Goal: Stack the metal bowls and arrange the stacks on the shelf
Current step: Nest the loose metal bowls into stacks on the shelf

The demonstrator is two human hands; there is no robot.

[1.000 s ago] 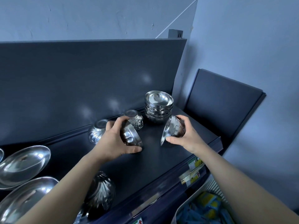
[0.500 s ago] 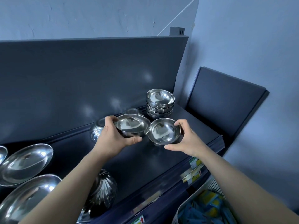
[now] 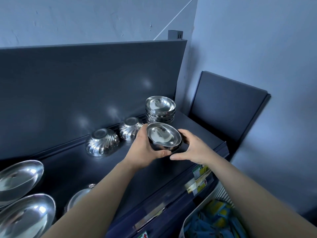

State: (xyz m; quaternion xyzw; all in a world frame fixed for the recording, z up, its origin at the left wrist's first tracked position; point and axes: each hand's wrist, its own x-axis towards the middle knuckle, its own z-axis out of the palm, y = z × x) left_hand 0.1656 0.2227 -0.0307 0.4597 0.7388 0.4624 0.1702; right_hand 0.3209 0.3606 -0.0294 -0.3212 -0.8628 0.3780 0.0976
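Two small plain metal bowls (image 3: 163, 136) sit nested one inside the other, held above the dark shelf (image 3: 197, 129). My left hand (image 3: 145, 146) grips their left side and underside. My right hand (image 3: 193, 148) cups the right side. Behind them, at the back right of the shelf, stands a stack of plain metal bowls (image 3: 160, 108). Two fluted metal bowls lie upside down along the back panel, the nearer fluted bowl (image 3: 102, 142) to the left and the smaller fluted bowl (image 3: 130, 128) beside my left hand.
Two large oval metal dishes (image 3: 18, 179) lean at the far left. Another fluted bowl (image 3: 78, 198) is partly hidden under my left forearm. A dark end panel (image 3: 228, 107) closes the shelf's right side. Below right, a white basket (image 3: 211, 219) holds blue and yellow packets.
The two bowls, held apart and tilted a second ago, came side by side and are now nested together between both hands. My hands have closed in toward each other.
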